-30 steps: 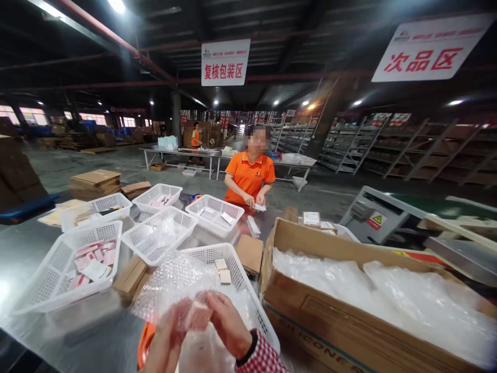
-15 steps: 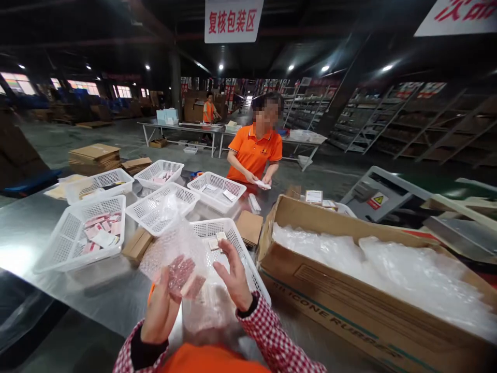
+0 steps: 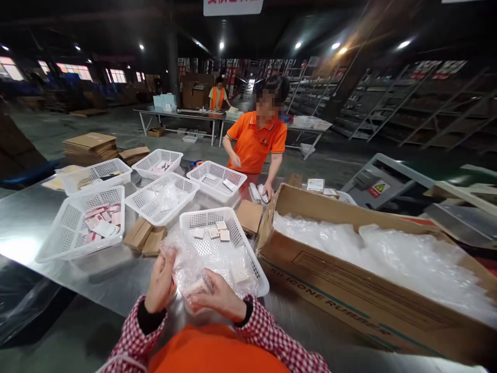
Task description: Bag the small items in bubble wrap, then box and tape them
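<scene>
A clear bubble wrap bag (image 3: 181, 259) is held between my two hands, above the near edge of the metal table. My left hand (image 3: 161, 280) grips its upper left side, the fingers closed on the film. Around its lower right end my right hand (image 3: 219, 298) is closed, where a small pale box (image 3: 197, 288) shows through the film. Just beyond stands a white perforated basket (image 3: 250, 254) with several small cream boxes (image 3: 214, 233) at its far end. Bubble-wrapped packs (image 3: 240, 269) lie in its near end.
To the right, a long cardboard carton (image 3: 330, 290) holds many clear bags (image 3: 388, 254). More white baskets stand at left, one (image 3: 50, 254) with pink-and-white packets. Flat brown cardboard pieces (image 3: 248, 216) lie between. Across the table a co-worker (image 3: 258, 142) in orange reaches toward white packs.
My right hand has come down from open above the basket and closed on the bag. The bag has been lowered. The co-worker has set a hand down on the white packs.
</scene>
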